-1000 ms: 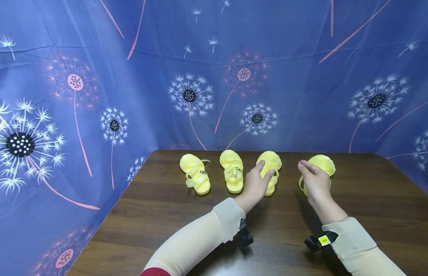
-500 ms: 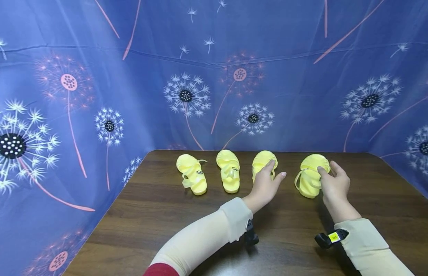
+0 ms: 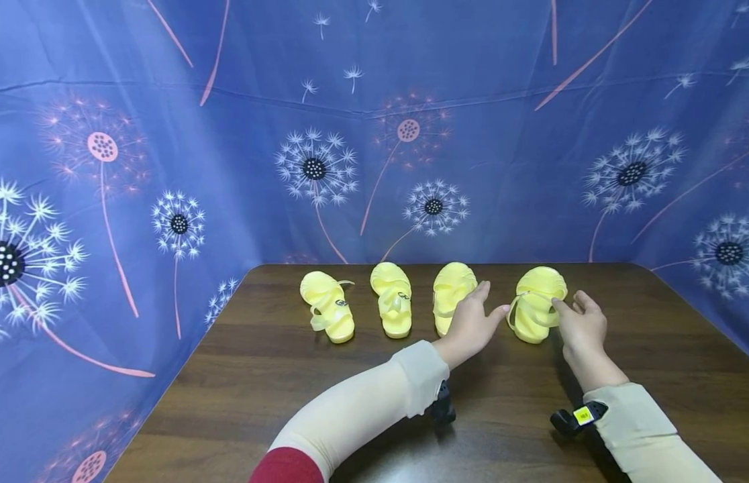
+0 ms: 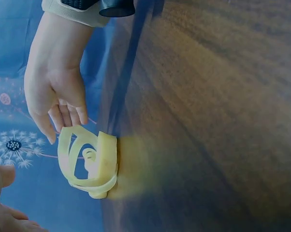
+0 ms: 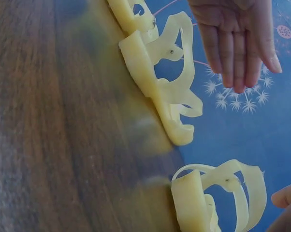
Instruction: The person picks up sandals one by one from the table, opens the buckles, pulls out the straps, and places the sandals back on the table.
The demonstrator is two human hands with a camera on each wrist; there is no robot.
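Several yellow strappy sandals stand in a row, toes away from me. My left hand (image 3: 471,325), fingers extended and thumb spread, is over the right edge of the third sandal (image 3: 450,285), partly hiding it. In the right wrist view that left hand (image 5: 232,46) shows straight fingers and an empty palm. My right hand (image 3: 584,335) is at the right side of the rightmost sandal (image 3: 537,305), thumb tip at its edge. In the left wrist view the right hand (image 4: 58,77) has loosely extended fingers beside this sandal (image 4: 107,162).
A second sandal (image 3: 391,305) and a leftmost, slanted sandal (image 3: 329,308) stand farther left on the brown wooden table (image 3: 260,389). Behind the table hangs a blue dandelion-print cloth (image 3: 501,168). Black cameras are strapped at both wrists.
My right hand has moved from in front of the rightmost sandal to its right side, uncovering it, and its fingers have spread. My left hand has shifted right, its thumb spreading wider.
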